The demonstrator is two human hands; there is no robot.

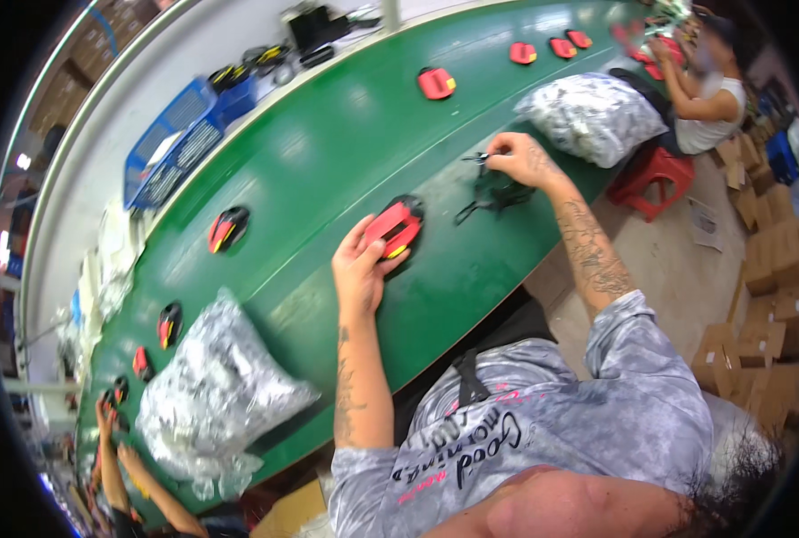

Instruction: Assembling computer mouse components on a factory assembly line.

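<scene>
My left hand (358, 267) grips a red and black plastic device (392, 231) with a slot through its body and a yellow patch at its near end. Its black end points away from me, over the green table. To the right, my right hand (523, 160) is closed in a pinch on a thin black piece (477, 159), too small to name surely. Below that hand lies a loose pile of black cords or straps (505, 195) on the table.
More such devices, one being a red unit (436, 83), stand along the green table (328, 148). Clear plastic bags (215, 386) (592, 117) bulge at left and right. Beyond are a blue basket (173, 143), a red stool (655, 184), cartons (762, 336) and co-workers at both ends.
</scene>
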